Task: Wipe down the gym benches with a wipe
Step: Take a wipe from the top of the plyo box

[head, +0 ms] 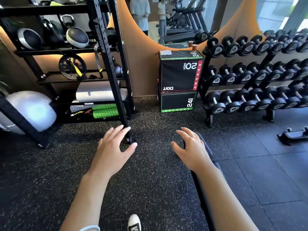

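My left hand (115, 149) hovers over the speckled black floor, fingers spread and holding nothing. My right hand (191, 147) is out beside it, also spread and without anything in it. A white wipe (165, 52) lies flat on top of the stacked black plyo boxes (180, 77) against the wall ahead, well beyond both hands. A dark narrow edge (202, 194), blurred, runs under my right forearm; I cannot tell what it is. Part of a low black bench frame (293, 135) with small wheels shows at the far right on the floor.
A black storage rack (106, 60) with medicine balls, a foam roll and mats stands at left, its upright foot close to my left fingers. A white exercise ball (31, 110) sits far left. A dumbbell rack (256, 77) fills the right. A paper cup (194, 47) stands on the boxes. Mirrors reflect two people.
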Demonstrator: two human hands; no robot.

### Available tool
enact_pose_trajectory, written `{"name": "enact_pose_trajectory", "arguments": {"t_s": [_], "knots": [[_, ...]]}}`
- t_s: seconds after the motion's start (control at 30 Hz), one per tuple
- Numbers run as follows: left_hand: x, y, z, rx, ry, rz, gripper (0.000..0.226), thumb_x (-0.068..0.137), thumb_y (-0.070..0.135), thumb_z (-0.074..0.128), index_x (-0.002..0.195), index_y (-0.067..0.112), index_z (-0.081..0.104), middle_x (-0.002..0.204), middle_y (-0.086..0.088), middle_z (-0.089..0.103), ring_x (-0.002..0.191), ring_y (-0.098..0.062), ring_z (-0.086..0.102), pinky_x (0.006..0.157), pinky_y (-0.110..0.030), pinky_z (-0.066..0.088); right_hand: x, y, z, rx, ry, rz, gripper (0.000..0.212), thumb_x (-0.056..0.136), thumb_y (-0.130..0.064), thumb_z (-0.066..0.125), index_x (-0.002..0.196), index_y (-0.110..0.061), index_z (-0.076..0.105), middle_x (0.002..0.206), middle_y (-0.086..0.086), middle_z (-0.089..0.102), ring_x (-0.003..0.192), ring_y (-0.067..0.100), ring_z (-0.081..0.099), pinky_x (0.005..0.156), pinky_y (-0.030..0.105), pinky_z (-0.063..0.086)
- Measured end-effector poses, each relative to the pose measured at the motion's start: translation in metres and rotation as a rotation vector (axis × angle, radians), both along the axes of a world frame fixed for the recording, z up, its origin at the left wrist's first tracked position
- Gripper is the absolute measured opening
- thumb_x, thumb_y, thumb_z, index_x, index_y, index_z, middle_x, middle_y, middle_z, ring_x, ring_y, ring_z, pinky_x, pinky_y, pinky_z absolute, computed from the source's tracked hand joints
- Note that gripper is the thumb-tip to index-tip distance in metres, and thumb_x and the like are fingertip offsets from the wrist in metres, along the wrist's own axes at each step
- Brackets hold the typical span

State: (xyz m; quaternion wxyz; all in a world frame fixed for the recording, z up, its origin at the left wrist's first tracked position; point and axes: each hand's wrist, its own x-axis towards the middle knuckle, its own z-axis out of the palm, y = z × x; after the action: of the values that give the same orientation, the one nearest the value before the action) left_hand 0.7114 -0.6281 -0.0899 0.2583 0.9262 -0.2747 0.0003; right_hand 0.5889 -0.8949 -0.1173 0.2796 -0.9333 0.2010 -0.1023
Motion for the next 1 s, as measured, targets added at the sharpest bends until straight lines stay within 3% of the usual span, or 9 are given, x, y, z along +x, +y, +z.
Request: {"name": "enact_pose_trajectory", "arguments": {"t_s": [0.17,0.53,1.0], "knots": [[0.074,-0.031,-0.008,-0.024,0.004,-0.049,0.070,0.098,0.066,0.049,0.161,0.042,0.032,0.170,0.018,0.024,0.160,-0.011,0.012,0.129,-0.051,0.016,0.064,-0.024,-0.002,-0.018,-0.013,-0.050,0.065,0.101,-0.057,0.053,0.158,-0.028,0.044,0.168,-0.009,0.031,0.156,0.014,0.022,0.125,0.050,0.023],[0.270,-0.083,0.013,-0.012,-0.049,-0.170,0.069,0.098,0.066,0.048,0.161,0.043,0.032,0.171,0.017,0.024,0.160,-0.013,0.012,0.130,-0.055,0.018,0.239,-0.056,0.023,-0.077,-0.025,-0.166,0.066,0.100,-0.056,0.053,0.158,-0.026,0.043,0.167,-0.007,0.033,0.155,0.016,0.023,0.125,0.049,0.021],[0.396,-0.146,-0.007,0.000,0.020,-0.183,0.069,0.097,0.065,0.050,0.160,0.042,0.033,0.170,0.015,0.026,0.160,-0.014,0.014,0.128,-0.058,0.021,0.362,-0.119,0.006,-0.079,0.056,-0.150,0.066,0.099,-0.056,0.054,0.157,-0.025,0.044,0.167,-0.005,0.033,0.155,0.018,0.024,0.124,0.051,0.022]]}}
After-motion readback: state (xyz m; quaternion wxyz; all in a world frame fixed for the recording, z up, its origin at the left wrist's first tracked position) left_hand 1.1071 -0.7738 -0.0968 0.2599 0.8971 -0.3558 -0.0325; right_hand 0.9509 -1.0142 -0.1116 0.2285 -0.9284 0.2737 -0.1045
